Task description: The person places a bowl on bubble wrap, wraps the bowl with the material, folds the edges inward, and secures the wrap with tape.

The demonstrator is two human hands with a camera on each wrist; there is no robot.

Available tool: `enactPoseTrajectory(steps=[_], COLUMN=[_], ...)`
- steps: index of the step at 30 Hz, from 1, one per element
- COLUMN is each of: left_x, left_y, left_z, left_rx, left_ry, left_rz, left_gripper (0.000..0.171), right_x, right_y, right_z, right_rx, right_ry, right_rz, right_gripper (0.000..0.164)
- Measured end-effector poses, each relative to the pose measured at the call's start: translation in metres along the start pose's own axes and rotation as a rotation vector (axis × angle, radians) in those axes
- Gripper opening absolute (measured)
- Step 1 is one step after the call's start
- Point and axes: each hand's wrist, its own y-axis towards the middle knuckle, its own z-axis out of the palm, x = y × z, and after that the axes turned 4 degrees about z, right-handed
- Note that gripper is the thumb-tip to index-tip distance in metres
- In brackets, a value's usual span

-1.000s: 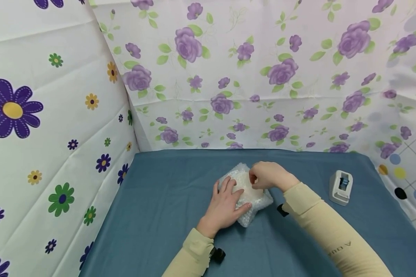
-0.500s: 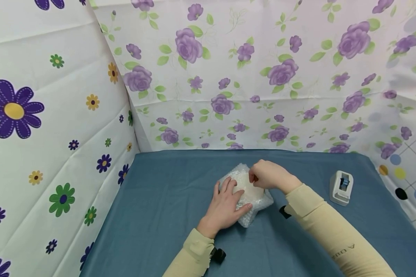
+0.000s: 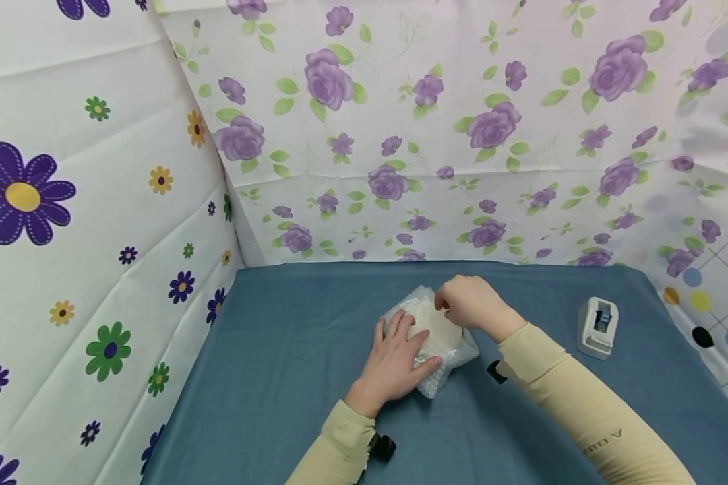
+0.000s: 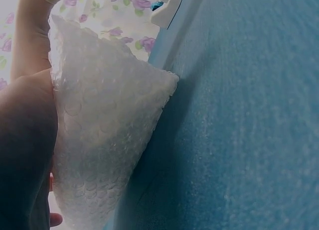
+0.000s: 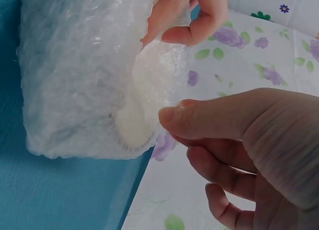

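A bubble wrap bundle (image 3: 451, 360) lies mid-table, a pale cream round thing (image 3: 439, 331) showing at its top. In the right wrist view, clear plastic (image 5: 79, 75) covers most of it, with the cream part (image 5: 132, 128) near one end. My left hand (image 3: 389, 360) rests on the bundle's left side, fingers spread. At its far right edge is my right hand (image 3: 473, 303), fingers curled, thumb and index finger meeting. The right wrist view puts that right hand's (image 5: 229, 145) fingertips beside the wrap; whether a bit of film is between them cannot be made out.
A white tape dispenser (image 3: 597, 328) with a blue core stands on the right of the blue tablecloth (image 3: 291, 350). Floral sheets (image 3: 352, 222) hang behind the table and along its left side; a dotted sheet (image 3: 718, 316) borders the right.
My right hand has shifted a little up and away from me, from over the cream part to the bundle's far edge. The left hand and the bundle look still.
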Motion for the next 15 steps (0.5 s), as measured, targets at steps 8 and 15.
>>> enactPoseTrajectory(steps=[8, 15], left_x=[0.0, 0.0], left_y=[-0.001, -0.001], left_z=[0.001, 0.001], left_rx=[0.023, 0.036], left_ry=[-0.006, -0.016], left_rz=[-0.012, -0.015], left_gripper=[0.062, 0.063], right_x=[-0.007, -0.017], right_y=[-0.004, -0.008], right_z=[0.004, 0.008], right_rx=[-0.038, -0.034], right_ry=[0.171, 0.269], right_rz=[0.032, 0.078], right_gripper=[0.011, 0.017])
